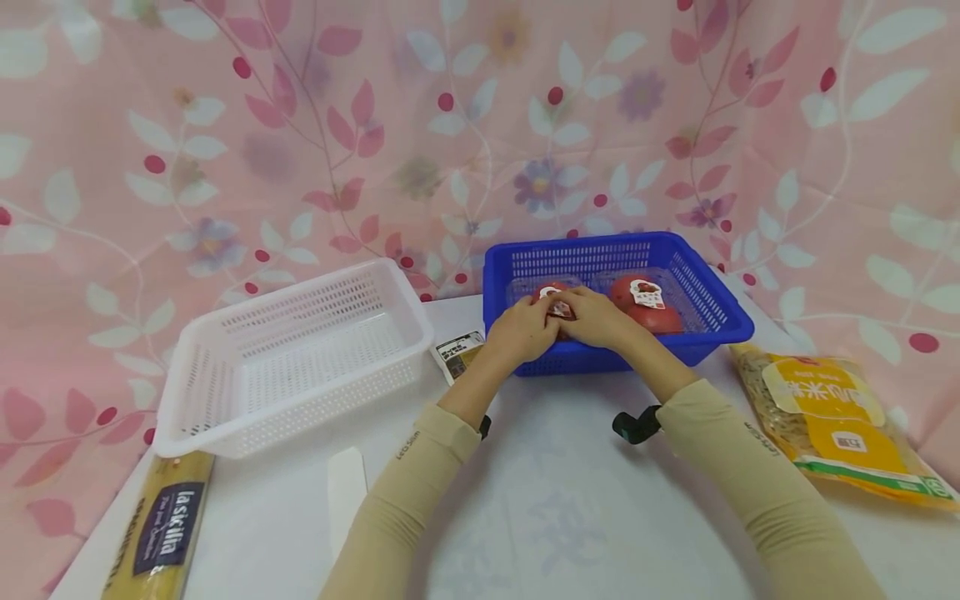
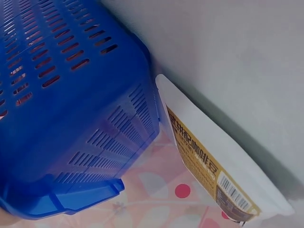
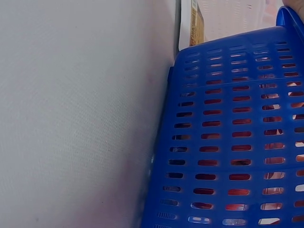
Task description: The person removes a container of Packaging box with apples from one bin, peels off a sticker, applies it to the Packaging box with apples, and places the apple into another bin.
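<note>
Both hands reach over the near rim of a blue plastic basket (image 1: 622,342). My left hand (image 1: 527,330) and right hand (image 1: 596,318) meet at a clear plastic pack of tomatoes (image 1: 551,292) in the basket's left half, their bent fingers holding its near part; some fingertips are hidden. To its right, a second clear pack of tomatoes (image 1: 652,317) with a white label lies in the basket. In both wrist views the basket's slotted wall (image 3: 228,133) fills much of the picture, with only a sliver of each hand at the rim.
An empty white basket (image 1: 322,417) stands at left. A small printed white packet (image 2: 209,152) leans by the blue basket's left side. A spaghetti pack (image 1: 168,533) and a white strip (image 1: 347,492) lie in front; a yellow noodle bag (image 1: 832,408) is at right. Floral cloth (image 1: 480,125) hangs behind.
</note>
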Demonstrator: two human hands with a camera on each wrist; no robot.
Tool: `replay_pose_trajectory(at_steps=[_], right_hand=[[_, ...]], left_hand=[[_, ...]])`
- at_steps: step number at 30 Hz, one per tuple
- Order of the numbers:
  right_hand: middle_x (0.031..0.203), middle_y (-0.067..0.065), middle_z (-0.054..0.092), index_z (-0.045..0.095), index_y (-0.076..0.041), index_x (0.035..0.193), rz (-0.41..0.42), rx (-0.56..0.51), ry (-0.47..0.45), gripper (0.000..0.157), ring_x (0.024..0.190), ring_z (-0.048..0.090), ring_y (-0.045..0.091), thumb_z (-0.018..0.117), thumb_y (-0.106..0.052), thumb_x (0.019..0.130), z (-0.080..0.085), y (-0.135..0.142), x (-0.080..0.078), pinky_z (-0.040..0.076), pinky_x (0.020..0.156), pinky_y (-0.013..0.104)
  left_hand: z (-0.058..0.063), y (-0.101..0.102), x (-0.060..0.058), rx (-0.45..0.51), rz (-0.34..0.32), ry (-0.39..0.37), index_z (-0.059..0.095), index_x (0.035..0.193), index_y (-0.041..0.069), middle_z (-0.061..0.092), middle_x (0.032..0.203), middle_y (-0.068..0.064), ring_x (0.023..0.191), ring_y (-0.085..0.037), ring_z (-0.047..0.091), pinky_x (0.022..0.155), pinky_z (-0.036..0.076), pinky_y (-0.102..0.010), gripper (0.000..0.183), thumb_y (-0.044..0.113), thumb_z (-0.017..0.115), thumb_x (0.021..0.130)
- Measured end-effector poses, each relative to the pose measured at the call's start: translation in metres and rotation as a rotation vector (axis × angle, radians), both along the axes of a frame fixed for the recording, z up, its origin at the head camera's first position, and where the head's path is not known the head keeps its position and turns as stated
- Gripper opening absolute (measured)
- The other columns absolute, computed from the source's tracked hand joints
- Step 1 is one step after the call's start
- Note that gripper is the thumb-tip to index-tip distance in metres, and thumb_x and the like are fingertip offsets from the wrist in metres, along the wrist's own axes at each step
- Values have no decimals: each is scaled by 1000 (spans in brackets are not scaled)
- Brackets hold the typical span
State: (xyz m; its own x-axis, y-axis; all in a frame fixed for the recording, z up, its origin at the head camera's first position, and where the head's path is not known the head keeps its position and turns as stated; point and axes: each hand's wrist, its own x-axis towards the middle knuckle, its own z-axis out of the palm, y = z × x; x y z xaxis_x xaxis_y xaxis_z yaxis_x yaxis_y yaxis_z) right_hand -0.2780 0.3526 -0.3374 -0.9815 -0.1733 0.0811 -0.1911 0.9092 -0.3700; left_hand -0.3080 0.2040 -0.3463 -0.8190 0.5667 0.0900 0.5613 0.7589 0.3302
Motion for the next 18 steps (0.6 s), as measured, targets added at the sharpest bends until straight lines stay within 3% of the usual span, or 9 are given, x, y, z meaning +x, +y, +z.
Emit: replay_pose_trajectory(at_steps=[6, 10, 14, 18], right_hand=[[129, 29, 44, 49, -2, 129, 27, 33, 93, 47, 118, 38, 46, 55, -26, 90, -3, 2, -9, 28, 97, 60], [126, 30, 47, 54, 2, 123, 53, 63, 213, 41, 119, 39, 44, 57, -19, 89, -9, 5, -10, 24, 99, 60], [125, 28, 49, 58, 2, 119, 36, 60, 302, 37, 117, 41, 45, 59, -17, 87, -15, 8, -7, 23, 99, 61], [122, 28, 50, 60, 2, 114, 43, 84, 394, 33, 114, 42, 45, 61, -13, 85, -20, 5, -2, 29, 97, 59]], left_hand=[[-3, -1, -5, -16, -20, 65, 44, 137, 19, 44, 135, -11, 121, -32, 44, 97, 37, -46, 45, 37, 34, 96], [-9, -4, -4, -66, -113, 144, 49, 131, 11, 45, 133, -13, 126, -32, 38, 105, 26, -42, 42, 33, 33, 97], [-16, -11, -1, -111, -187, 220, 44, 135, 11, 33, 142, -20, 132, -40, 22, 105, 23, -46, 46, 35, 33, 98], [-16, -25, 2, -160, -193, 282, 39, 139, 14, 18, 147, -25, 134, -46, 5, 106, 19, -49, 50, 40, 36, 97]])
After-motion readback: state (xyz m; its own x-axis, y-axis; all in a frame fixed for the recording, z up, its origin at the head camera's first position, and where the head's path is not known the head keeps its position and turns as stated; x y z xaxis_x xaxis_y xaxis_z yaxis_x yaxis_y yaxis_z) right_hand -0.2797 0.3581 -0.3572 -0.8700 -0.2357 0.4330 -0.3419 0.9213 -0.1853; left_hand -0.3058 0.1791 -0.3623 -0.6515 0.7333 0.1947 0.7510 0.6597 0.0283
